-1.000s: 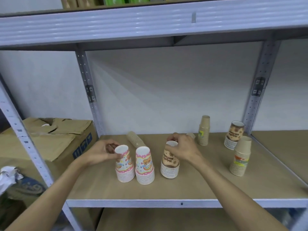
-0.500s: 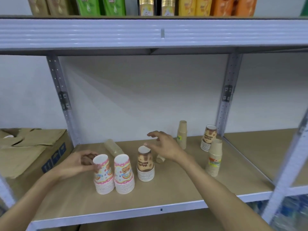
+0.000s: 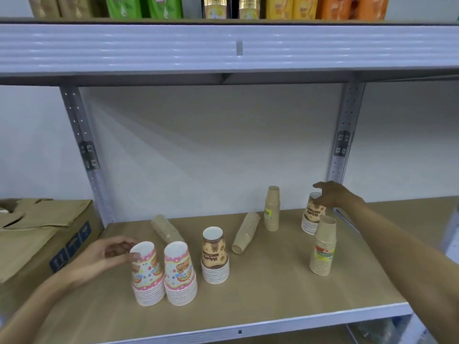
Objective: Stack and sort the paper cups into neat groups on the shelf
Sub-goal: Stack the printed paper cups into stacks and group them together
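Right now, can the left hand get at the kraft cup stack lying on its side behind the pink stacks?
Probably yes: the left hand rests beside the pink stack, and the toppled kraft stack lies just behind, nothing between.

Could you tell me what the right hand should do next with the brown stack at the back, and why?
Probably close the right hand on the far brown bear-print cup stack and carry it beside the matching brown bear-print stack mid-shelf; its fingers are open over that stack.
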